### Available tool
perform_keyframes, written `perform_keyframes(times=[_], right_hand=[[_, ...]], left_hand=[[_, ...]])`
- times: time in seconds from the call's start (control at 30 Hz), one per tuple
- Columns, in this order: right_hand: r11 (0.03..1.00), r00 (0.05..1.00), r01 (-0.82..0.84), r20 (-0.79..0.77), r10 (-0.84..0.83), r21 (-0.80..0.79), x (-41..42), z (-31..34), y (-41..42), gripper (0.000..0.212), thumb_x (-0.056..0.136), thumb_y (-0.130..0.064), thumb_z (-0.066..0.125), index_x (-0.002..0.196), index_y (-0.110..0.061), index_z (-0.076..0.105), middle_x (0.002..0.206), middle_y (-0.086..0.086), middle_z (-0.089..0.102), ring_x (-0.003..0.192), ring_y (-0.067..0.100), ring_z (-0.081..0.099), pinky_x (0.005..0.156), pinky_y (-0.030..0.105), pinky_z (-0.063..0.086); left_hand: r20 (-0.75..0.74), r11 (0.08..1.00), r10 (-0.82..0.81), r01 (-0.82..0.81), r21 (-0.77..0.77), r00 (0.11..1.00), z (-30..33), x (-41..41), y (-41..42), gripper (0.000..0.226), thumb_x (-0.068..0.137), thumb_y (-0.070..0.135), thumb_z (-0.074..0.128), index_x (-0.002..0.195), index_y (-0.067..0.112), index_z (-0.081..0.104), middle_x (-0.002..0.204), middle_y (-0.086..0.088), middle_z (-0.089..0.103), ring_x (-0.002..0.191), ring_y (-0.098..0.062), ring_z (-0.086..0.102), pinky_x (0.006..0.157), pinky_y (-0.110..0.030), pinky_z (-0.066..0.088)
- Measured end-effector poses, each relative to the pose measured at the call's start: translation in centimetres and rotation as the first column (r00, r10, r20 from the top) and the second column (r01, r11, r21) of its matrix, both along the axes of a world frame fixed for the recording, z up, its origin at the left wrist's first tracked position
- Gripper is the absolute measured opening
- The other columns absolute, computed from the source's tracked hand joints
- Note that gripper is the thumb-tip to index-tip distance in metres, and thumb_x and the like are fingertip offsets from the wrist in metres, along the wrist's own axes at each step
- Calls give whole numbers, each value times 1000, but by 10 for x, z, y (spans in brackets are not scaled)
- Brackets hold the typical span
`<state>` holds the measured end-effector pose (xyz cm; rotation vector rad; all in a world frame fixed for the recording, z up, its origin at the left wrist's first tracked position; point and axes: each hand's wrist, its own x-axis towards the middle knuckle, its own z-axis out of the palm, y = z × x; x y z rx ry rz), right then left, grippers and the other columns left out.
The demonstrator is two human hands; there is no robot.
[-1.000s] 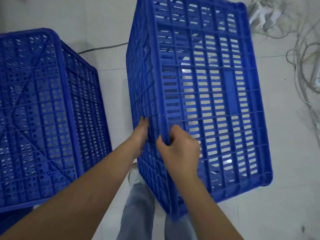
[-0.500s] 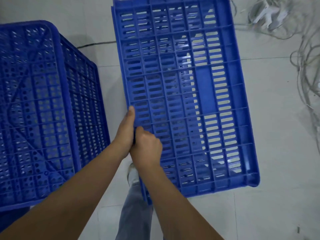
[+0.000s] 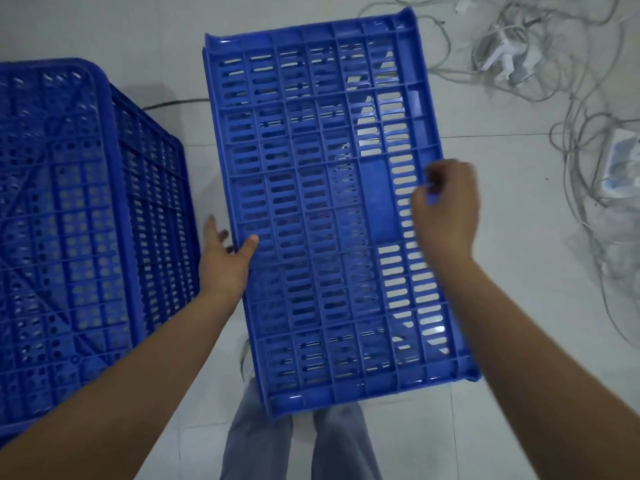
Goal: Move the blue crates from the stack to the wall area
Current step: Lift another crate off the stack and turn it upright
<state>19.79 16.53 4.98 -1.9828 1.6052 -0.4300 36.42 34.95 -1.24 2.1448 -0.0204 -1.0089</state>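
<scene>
A blue slatted crate (image 3: 322,216) is in front of me above the white floor, one slatted side facing up. My left hand (image 3: 227,256) holds its left edge, thumb on the top face and fingers hidden underneath. My right hand (image 3: 446,206) grips the right edge, fingers curled over the rim. Another blue crate (image 3: 69,237) stands upside down on the floor at the left, its perforated base facing up.
A tangle of white cables (image 3: 581,133) and white devices (image 3: 502,60) lies on the floor at the right. A dark cable (image 3: 169,105) runs along the floor between the crates. My legs in blue jeans (image 3: 301,445) are below the held crate.
The crate has swung from standing on edge to lying flat, face up. My right hand left the near left edge and moved across to the right edge; my left hand stayed at the left edge.
</scene>
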Motion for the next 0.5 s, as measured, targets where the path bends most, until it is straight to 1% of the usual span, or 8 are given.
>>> perform_keyframes(times=[0.07, 0.17, 0.23, 0.3, 0.33, 0.4, 0.43, 0.5], right_hand=[[996, 992, 87, -88, -86, 18, -27, -11, -33, 35, 87, -15, 56, 119, -2, 54, 122, 14, 51, 108, 26, 53, 87, 30, 41], [916, 972, 225, -147, -185, 333, -53, -33, -50, 58, 89, -38, 59, 132, -1, 47, 134, 15, 50, 122, 29, 50, 92, 30, 38], [779, 972, 236, -144, -187, 581, -58, -44, -42, 66, 89, -50, 54, 135, -3, 46, 139, 14, 49, 126, 31, 47, 97, 34, 38], [597, 956, 246, -91, -278, 764, -60, -46, -34, 74, 86, -61, 49, 139, -10, 44, 146, 9, 44, 133, 31, 42, 108, 40, 33], [522, 944, 245, -78, -321, 817, -62, -47, -32, 78, 81, -66, 51, 140, -16, 44, 147, 5, 44, 133, 29, 42, 111, 43, 33], [414, 944, 184, -43, -327, 891, -71, -50, -35, 75, 77, -68, 56, 135, -20, 52, 132, 5, 60, 118, 26, 59, 101, 47, 47], [381, 947, 134, -5, -322, 915, -74, -49, -36, 64, 82, -61, 55, 127, -16, 58, 114, 7, 71, 100, 25, 69, 88, 43, 56], [350, 943, 71, 51, -329, 934, -79, -48, -35, 41, 92, -46, 51, 107, -11, 66, 84, 6, 77, 73, 22, 74, 65, 34, 62]], left_hand=[[187, 998, -47, 53, -27, 981, 1, -3, 2, 85, 91, 24, 61, 153, 27, 3, 158, 3, 23, 143, -18, 29, 112, -33, 32], [334, 976, -188, 213, -41, 923, 1, -12, 3, 80, 94, 16, 57, 153, 24, 5, 160, 6, 15, 144, -7, 19, 113, -20, 19], [329, 964, -245, 266, -17, 912, -1, -14, 1, 75, 95, 15, 54, 153, 24, 7, 160, 7, 15, 144, -7, 19, 115, -20, 17], [310, 960, -272, 281, 14, 911, -1, -13, -3, 76, 96, 20, 54, 153, 26, 4, 161, 6, 14, 145, -15, 25, 117, -34, 27], [312, 954, -297, 296, 52, 902, -1, -13, -4, 78, 96, 25, 53, 153, 27, 0, 161, 6, 12, 144, -19, 30, 114, -38, 34], [335, 928, -371, 335, 162, 866, 2, -14, -6, 79, 97, 32, 50, 153, 24, -5, 162, 4, 8, 140, -23, 37, 103, -35, 44], [348, 914, -402, 347, 211, 847, 4, -15, -7, 79, 97, 35, 48, 153, 23, -6, 162, 4, 7, 137, -24, 40, 93, -33, 48], [360, 891, -444, 361, 276, 820, 7, -16, -8, 78, 97, 43, 43, 153, 22, -7, 163, 4, 6, 136, -24, 42, 81, -34, 49]])
